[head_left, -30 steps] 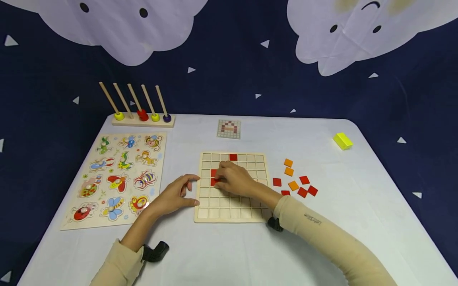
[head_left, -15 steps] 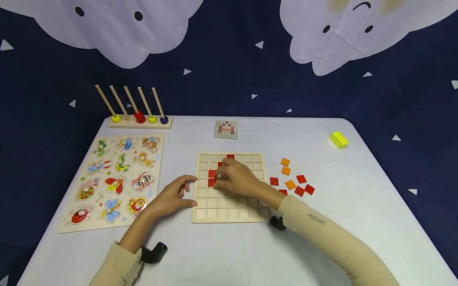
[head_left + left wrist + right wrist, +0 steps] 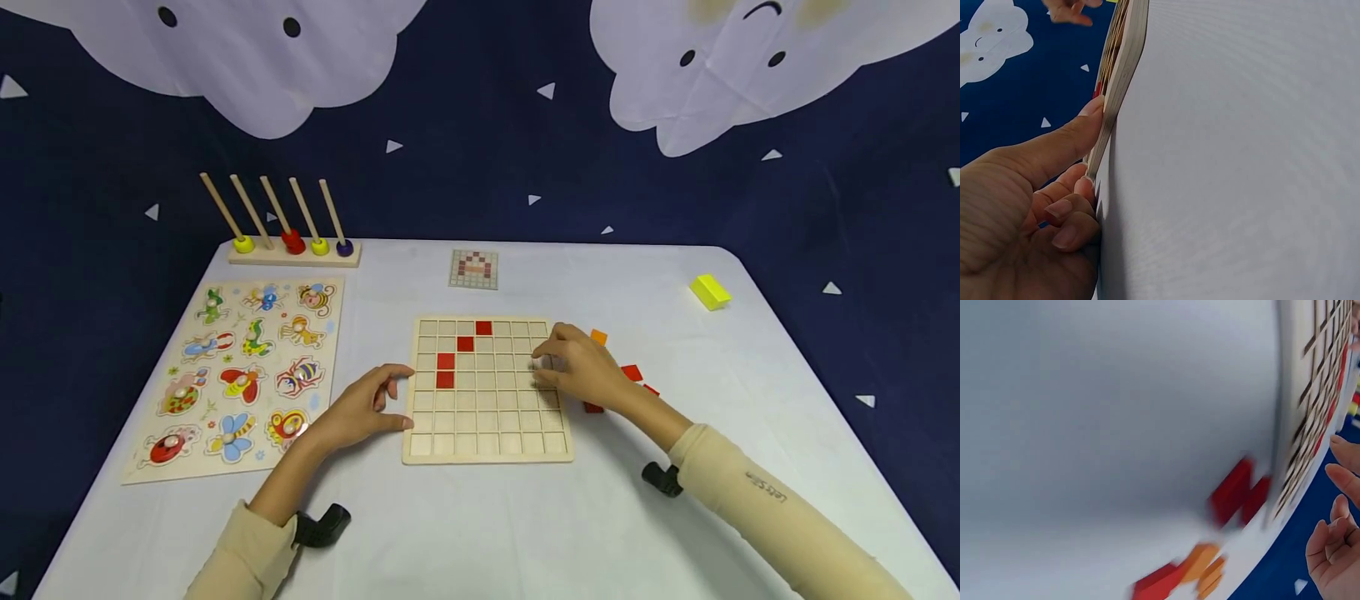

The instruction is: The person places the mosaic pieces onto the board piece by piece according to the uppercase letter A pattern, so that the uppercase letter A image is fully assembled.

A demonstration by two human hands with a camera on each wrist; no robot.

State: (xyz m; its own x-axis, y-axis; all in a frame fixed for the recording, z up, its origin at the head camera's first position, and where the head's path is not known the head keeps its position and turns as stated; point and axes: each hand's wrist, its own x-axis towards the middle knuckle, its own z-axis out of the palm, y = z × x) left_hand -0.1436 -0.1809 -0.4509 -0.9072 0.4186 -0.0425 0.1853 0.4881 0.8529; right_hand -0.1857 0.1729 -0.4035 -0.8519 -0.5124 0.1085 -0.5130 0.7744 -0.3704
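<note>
A wooden grid board (image 3: 487, 421) lies in the middle of the table. Several red square tiles (image 3: 446, 361) sit in its cells, stepping diagonally down from the top row. My left hand (image 3: 363, 410) touches the board's left edge with thumb and forefinger tips spread apart; the left wrist view has the thumb (image 3: 1072, 140) against the board's side. Over the right edge hovers my right hand (image 3: 588, 367), fingers loosely bent, nothing visible between them. Beyond it lie loose red tiles (image 3: 631, 372) and an orange tile (image 3: 598, 337), partly hidden by the hand and forearm.
A pattern card (image 3: 473, 269) lies behind the board. To the left are an insect puzzle board (image 3: 281, 383) and a peg stand (image 3: 296, 259) with coloured beads. A yellow block (image 3: 710, 292) rests at the far right.
My right hand has left the red tiles on the grid and moved right to the board's edge, uncovering a red tile in the second row. The left hand stays at the left edge.
</note>
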